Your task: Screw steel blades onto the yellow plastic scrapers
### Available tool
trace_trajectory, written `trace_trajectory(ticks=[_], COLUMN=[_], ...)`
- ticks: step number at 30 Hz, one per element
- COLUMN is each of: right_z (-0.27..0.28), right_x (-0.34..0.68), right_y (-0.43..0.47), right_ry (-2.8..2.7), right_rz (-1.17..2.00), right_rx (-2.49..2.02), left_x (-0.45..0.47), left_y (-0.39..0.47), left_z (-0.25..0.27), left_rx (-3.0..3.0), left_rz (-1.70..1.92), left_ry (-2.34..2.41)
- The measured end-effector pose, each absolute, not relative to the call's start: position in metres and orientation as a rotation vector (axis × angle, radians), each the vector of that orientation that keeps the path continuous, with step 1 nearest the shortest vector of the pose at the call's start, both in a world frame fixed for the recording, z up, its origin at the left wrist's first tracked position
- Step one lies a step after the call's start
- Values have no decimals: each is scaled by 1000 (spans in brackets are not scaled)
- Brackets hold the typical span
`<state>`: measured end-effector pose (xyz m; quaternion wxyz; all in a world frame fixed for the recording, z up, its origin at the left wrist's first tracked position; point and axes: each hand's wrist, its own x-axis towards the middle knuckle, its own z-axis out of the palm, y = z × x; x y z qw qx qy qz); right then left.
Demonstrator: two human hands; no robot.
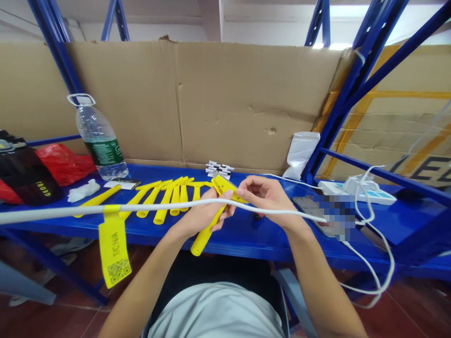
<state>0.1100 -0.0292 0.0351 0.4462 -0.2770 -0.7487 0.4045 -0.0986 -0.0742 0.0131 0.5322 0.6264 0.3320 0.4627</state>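
My left hand (207,213) is closed around a yellow scraper (204,237), a plastic tool with a tubular handle and a wide flat head. Its handle slants down toward me past the table's front edge. At the right end of the head, my right hand (266,197) has its thumb and fingers pinched on the edge. Whether a smaller part is between those fingers is hidden. Several more yellow scrapers (164,204) lie in an overlapping row left of my hands. Behind the held head sits a small stack of black-and-white pieces (219,169).
A white cable (141,206) with a yellow tag (114,253) crosses in front of my view. On the blue table (243,237) stand a water bottle (102,141) and a dark jug (30,176) at left. A phone (313,213) and power strip (375,195) lie right. Cardboard (229,103) walls the back.
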Motion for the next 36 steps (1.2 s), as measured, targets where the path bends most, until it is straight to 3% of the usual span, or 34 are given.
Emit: trace_trajectory(ticks=[36], right_z=[33], right_x=[110], right_y=[-25], right_ry=[-1864], right_rz=[948], right_rx=[-697], left_x=[-104], left_y=[-69], left_z=[8], left_rx=[1436], left_rz=[1016], left_ry=[654])
